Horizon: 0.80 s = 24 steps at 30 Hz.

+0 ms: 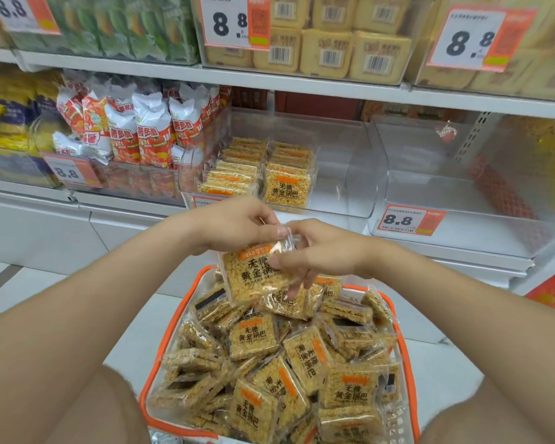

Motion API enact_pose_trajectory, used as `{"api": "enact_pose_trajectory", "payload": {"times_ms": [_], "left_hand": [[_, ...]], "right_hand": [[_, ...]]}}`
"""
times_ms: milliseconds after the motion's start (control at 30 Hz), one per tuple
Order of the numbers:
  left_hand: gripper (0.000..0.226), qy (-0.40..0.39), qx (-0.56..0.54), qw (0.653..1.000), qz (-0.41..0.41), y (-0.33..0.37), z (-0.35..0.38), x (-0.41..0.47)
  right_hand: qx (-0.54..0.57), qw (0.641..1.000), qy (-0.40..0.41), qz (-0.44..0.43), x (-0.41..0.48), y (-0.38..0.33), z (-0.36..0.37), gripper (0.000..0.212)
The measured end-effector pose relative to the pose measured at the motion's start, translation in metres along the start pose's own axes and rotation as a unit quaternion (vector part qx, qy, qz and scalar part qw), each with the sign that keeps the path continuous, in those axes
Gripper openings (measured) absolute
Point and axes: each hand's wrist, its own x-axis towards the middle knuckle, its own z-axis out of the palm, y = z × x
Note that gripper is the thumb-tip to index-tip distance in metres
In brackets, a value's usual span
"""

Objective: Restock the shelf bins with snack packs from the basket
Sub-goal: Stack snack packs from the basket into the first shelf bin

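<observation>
Here, on the far left of the middle shelf (135, 203), yellow bags (4, 104) stand beside a row of white-and-orange bags (151, 133), with an "8.8" tag (71, 171) in front of them. Above these, the upper shelf carries green packs (125, 27) and, further right, pale yellow boxes (334, 43).

Next along the middle shelf is a clear bin (343, 187). Its left part holds two rows of snack packs (285, 187). They stand on edge, one behind another, and the front right one faces out.

In front of that bin both hands meet over the basket (173, 331). The left hand (237, 225) has its fingers curled and pinches the top edge of one pack (253, 280). The right hand (321, 251) grips the same pack at its right side, thumb on the front and fingers reaching down behind it. The pack hangs tilted between them, label toward the camera, just above the heap.

Below, the orange-rimmed basket sits between the person's knees, piled with loose packs (253, 338) of the same kind lying at all angles.

To the right of the first bin stands a second clear bin (436, 193) with an "8.8" price tag (410, 221) on its front.
</observation>
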Motion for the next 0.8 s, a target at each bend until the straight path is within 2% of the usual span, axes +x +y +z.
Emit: {"api": "enact_pose_trajectory", "payload": {"times_ms": [167,233,333,400,467,567,700,800], "left_hand": [[0.038,0.145,-0.036,0.989,0.011,0.012,-0.016,-0.001],[0.038,0.221,-0.043,0.974,0.017,0.016,-0.023,0.000],[0.036,0.312,0.012,0.949,0.031,0.015,-0.031,0.006],[0.037,0.343,0.064,0.937,0.029,0.010,-0.034,0.010],[0.037,0.327,0.088,0.941,0.010,0.003,-0.036,0.015],[0.035,0.259,0.152,0.954,-0.017,-0.006,-0.031,0.022],[0.032,0.230,0.308,0.923,-0.016,-0.016,-0.024,0.032],[0.034,0.204,0.318,0.926,-0.007,-0.020,-0.022,0.038]], "right_hand": [[0.039,0.978,0.178,-0.104,0.015,-0.001,-0.004,0.038],[0.066,0.955,0.260,-0.124,0.022,-0.005,-0.011,0.039],[0.064,0.910,0.381,-0.150,0.026,-0.011,-0.023,0.040],[0.036,0.879,0.446,-0.164,0.029,-0.013,-0.030,0.036],[0.015,0.857,0.488,-0.167,0.034,-0.014,-0.038,0.023],[-0.044,0.865,0.480,-0.143,0.046,-0.012,-0.050,0.022],[-0.201,0.889,0.410,-0.040,0.071,0.002,-0.062,0.035],[-0.240,0.893,0.380,0.024,0.084,0.007,-0.068,0.033]]}}
